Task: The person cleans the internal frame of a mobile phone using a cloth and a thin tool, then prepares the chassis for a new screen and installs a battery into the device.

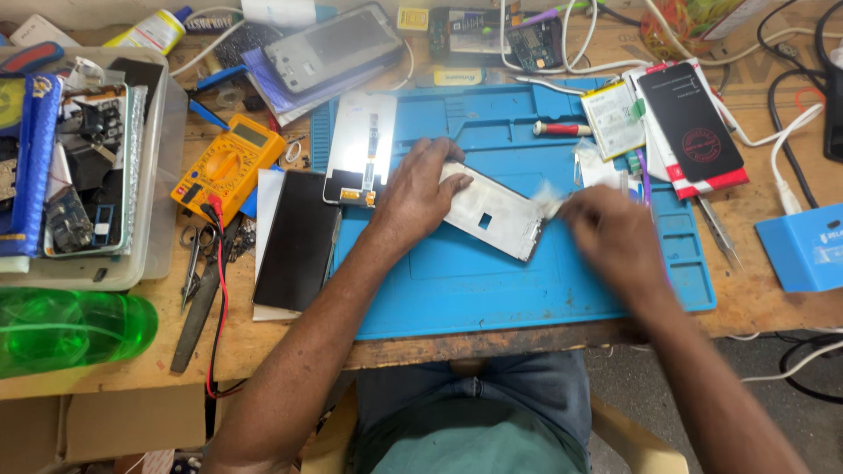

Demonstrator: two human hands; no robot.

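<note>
A silver metal phone frame (493, 213) with a small square cut-out lies tilted on the blue work mat (492, 281). My left hand (420, 195) presses flat on its left end and holds it down. My right hand (615, 235), blurred by motion, pinches a small white wad (550, 198) that touches the frame's right end. A phone display panel (362, 149) lies face down on the mat just left of my left hand.
A black screen (299, 239) and a yellow multimeter (226, 165) lie left of the mat. A clear box (79, 167) of parts and a green bottle (70, 326) sit at far left. Tweezers (720, 230), a red-handled screwdriver (562, 129), a black phone (690, 121) and cables lie right and behind.
</note>
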